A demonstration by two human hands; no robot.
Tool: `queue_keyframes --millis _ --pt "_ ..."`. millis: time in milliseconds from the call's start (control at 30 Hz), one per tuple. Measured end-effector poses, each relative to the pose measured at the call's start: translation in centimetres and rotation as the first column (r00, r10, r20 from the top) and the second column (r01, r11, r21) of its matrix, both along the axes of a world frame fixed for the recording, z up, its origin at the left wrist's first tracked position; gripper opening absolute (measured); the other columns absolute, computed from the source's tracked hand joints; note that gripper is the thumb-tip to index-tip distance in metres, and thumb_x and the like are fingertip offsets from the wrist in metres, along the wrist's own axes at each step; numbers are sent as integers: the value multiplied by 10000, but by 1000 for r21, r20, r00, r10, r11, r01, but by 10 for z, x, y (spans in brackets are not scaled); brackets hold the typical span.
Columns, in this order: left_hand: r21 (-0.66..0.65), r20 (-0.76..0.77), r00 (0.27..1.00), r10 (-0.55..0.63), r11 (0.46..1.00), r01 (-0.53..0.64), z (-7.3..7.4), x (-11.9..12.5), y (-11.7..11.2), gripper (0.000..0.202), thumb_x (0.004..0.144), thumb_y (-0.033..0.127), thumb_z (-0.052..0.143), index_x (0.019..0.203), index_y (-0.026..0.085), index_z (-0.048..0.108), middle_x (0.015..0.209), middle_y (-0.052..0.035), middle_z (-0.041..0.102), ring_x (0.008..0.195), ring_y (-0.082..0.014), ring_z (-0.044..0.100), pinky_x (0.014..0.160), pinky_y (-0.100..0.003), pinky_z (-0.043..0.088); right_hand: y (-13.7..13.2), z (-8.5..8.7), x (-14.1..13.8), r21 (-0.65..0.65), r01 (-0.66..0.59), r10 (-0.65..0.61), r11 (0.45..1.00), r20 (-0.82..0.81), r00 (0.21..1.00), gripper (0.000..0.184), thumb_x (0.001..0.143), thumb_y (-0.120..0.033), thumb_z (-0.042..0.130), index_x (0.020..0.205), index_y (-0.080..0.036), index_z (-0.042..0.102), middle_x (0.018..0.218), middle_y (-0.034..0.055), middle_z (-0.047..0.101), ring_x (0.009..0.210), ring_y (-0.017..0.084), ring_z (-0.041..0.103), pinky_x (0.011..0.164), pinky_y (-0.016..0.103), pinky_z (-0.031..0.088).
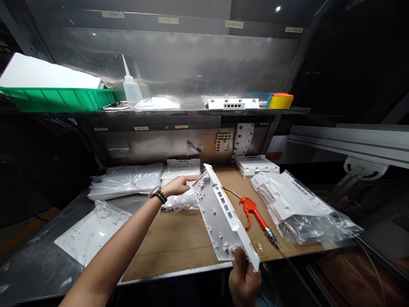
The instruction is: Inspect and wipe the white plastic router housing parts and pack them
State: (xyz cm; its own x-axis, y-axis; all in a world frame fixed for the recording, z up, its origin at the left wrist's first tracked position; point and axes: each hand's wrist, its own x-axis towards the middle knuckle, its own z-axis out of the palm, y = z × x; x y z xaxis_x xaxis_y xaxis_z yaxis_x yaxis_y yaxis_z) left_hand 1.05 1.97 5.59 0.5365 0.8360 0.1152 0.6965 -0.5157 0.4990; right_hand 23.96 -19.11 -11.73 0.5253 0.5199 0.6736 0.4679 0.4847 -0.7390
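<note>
A white plastic housing panel (220,217) with a row of square port openings is held tilted above the bench. My right hand (244,275) is closed on its lower end, thumb on the inner face. My left hand (177,186) is at the panel's upper left edge, index finger stretched out to it and the other fingers loosely curled. The index fingertip meets the edge, though whether it presses there I cannot tell. Small posts and clips dot the inner face. Just right of the panel lies a red air blow gun (254,211).
Bagged white panels (297,200) lie at right, beside stacked housings (257,165). Clear plastic bags (128,179) and another white panel (92,230) are at left. The shelf overhead carries a green basket (60,100), a squeeze bottle (132,90), a housing (233,103) and yellow tape (281,101).
</note>
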Motion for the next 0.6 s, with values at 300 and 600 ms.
queue_keyframes --millis 300,600 --pt "140 93 996 9 990 -22 14 12 -18 650 785 64 456 1386 206 657 1418 -108 665 869 -188 700 632 -267 549 15 9 -14 -107 -230 241 967 107 965 340 1051 -336 507 1278 -164 691 1116 173 788 1007 290 787 796 333 650" --pt "618 -168 970 174 785 -34 -12 33 -106 767 914 -51 359 1541 380 458 1667 -29 361 789 -191 676 708 -366 556 11 52 14 -366 -330 172 870 -402 899 601 909 -686 609 1135 -143 729 1101 163 789 1038 312 750 844 358 618"
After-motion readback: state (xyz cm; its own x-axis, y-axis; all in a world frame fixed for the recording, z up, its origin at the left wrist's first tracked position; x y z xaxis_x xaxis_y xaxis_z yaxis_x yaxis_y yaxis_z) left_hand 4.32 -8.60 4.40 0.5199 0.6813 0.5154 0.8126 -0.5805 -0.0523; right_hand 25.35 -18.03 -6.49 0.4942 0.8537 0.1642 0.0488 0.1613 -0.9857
